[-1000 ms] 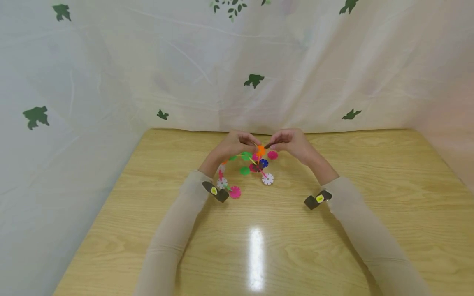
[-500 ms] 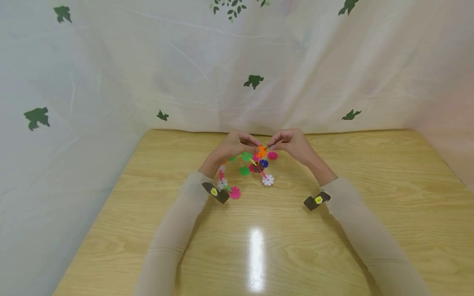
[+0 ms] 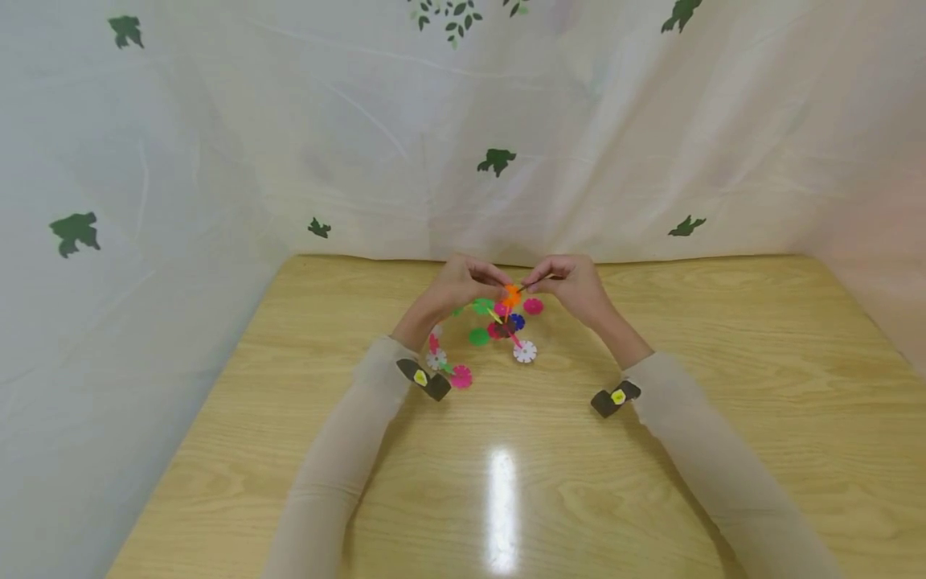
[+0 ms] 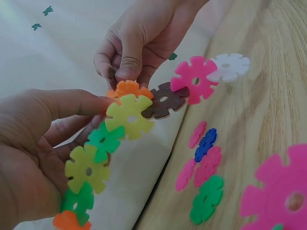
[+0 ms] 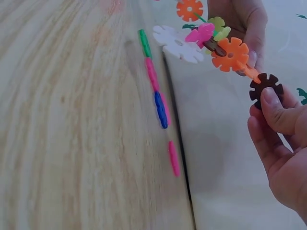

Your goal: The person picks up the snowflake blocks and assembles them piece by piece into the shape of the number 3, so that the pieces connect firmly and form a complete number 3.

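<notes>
A chain of slotted snowflake discs hangs from my left hand [image 3: 456, 288], which grips it near a yellow disc [image 4: 129, 116] and an orange disc [image 3: 511, 296]. The chain also has green, brown, pink and white discs. With thumb and fingers, my right hand [image 3: 575, 287] pinches a separate-coloured dark brown disc [image 5: 263, 85]. In the right wrist view this brown disc meets an orange piece [image 5: 249, 71] at the chain's end; how deep the slots engage I cannot tell. The chain's lower end, with a pink disc [image 3: 461, 376], shows beside my left wrist.
Loose discs lie on the wooden table [image 3: 542, 482] beneath the chain: a green disc [image 4: 206, 199], a blue disc [image 4: 206, 144] and several pink ones. A pale curtain [image 3: 362, 161] with leaf-like dark green patches stands behind the table's far edge.
My right hand has brought the brown disc slightly left, from just apart to touching the orange disc. My left hand stays in nearly the same place.
</notes>
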The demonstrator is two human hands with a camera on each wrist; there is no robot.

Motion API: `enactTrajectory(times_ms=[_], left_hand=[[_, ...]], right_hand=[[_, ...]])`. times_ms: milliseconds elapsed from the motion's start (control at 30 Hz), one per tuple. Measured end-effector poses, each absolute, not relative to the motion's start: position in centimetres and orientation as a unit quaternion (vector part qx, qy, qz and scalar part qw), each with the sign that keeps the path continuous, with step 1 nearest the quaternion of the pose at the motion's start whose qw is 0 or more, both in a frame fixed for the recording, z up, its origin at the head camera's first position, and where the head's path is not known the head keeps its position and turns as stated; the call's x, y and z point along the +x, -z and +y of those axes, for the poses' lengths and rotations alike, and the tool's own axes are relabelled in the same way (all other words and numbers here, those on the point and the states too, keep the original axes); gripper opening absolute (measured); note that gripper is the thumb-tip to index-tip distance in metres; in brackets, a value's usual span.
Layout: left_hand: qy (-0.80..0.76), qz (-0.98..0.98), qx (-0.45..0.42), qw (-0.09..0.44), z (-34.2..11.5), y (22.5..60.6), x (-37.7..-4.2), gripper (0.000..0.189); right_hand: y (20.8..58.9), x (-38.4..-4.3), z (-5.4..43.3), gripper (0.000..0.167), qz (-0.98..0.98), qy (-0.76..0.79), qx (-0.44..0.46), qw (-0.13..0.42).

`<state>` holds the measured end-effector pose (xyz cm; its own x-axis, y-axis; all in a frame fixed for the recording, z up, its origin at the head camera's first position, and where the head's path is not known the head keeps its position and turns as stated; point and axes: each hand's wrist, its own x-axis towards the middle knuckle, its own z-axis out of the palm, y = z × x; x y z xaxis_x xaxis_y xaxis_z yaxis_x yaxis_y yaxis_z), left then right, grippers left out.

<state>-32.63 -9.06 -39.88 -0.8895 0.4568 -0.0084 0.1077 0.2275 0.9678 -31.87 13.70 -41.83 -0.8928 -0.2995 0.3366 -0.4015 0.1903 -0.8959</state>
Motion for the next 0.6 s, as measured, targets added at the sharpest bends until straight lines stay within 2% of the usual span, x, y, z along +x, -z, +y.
enactTrajectory(times_ms=[167,300,600], left_hand=[[-0.591,0.773,0.18,0.147,-9.0,39.9,-32.6,0.016],[-0.579,0.779,0.189,0.151,-9.2,39.8,-32.8,0.016],[-0.553,0.795,0.201,0.145,-9.7,40.0,-33.2,0.018]], right_hand=[[42.0,-31.8,13.5,0.004,-0.775,-0.588,0.228,0.047],[41.8,-32.0,13.8,0.003,-0.787,-0.574,0.222,0.022],[40.6,-32.3,14.9,0.022,-0.806,-0.537,0.247,-0.034]])
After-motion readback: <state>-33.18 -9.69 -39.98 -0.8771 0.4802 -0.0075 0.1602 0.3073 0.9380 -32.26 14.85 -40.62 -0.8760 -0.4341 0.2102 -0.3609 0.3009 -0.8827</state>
